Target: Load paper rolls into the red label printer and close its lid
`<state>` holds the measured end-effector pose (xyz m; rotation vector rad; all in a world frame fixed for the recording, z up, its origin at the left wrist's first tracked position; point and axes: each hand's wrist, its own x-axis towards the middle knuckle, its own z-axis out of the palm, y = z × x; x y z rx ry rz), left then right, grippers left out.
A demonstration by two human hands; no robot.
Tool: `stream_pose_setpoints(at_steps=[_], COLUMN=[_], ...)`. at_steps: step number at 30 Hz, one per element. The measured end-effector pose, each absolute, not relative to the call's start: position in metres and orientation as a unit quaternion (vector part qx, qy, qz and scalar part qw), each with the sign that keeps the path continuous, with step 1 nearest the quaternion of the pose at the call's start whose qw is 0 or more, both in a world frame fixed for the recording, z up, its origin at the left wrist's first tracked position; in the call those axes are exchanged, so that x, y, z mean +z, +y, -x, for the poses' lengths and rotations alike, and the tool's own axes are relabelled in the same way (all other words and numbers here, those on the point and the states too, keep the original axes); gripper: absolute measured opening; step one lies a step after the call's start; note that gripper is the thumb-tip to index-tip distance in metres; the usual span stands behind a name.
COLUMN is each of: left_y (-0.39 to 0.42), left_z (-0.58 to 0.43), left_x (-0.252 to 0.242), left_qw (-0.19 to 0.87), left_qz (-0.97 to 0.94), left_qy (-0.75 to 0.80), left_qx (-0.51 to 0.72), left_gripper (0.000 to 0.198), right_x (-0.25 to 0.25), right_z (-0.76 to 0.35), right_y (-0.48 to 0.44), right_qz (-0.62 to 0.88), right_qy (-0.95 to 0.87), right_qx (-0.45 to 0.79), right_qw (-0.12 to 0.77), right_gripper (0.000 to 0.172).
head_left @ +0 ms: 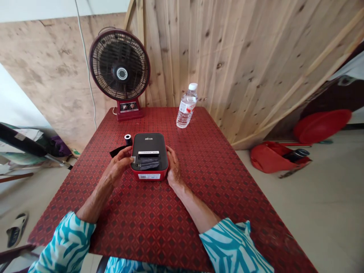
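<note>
A boxy device that looks like a label printer (pixel 147 142), black on top with a red body, sits on the table with a slot and a dark panel at its front. My right hand (pixel 174 168) is wrapped against its right side. At its front left corner, my left hand (pixel 121 163) pinches a small pale piece (pixel 133 159), whose kind I cannot make out. Just behind my left fingers stands a small black roll (pixel 128 139) with a white core. A black strip (pixel 117 151) lies beside that roll, partly hidden by my left hand.
A dark red fan (pixel 121 72) stands at the table's back left, near a wooden wall (pixel 218 49). A water bottle (pixel 187 107) is at the back right. On the floor to the right are a red bag (pixel 265 159) and a red basin (pixel 321 125).
</note>
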<state>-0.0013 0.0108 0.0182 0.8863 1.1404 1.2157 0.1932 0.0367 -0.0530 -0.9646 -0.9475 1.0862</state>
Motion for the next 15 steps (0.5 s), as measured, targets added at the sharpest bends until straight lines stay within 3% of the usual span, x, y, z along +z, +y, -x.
stream_pose_setpoints(at_steps=[15], left_y=[0.0136], left_z=[-0.0055], left_x=[0.0218], left_qw=[0.613], left_qz=[-0.337], left_qy=[0.48], left_qx=[0.53], left_gripper=[0.054], right_x=[-0.0529], right_z=[-0.1935], right_y=[0.0347], right_qz=[0.435], right_qy=[-0.414], right_qx=[0.474], right_qw=[0.644], right_gripper=[0.04])
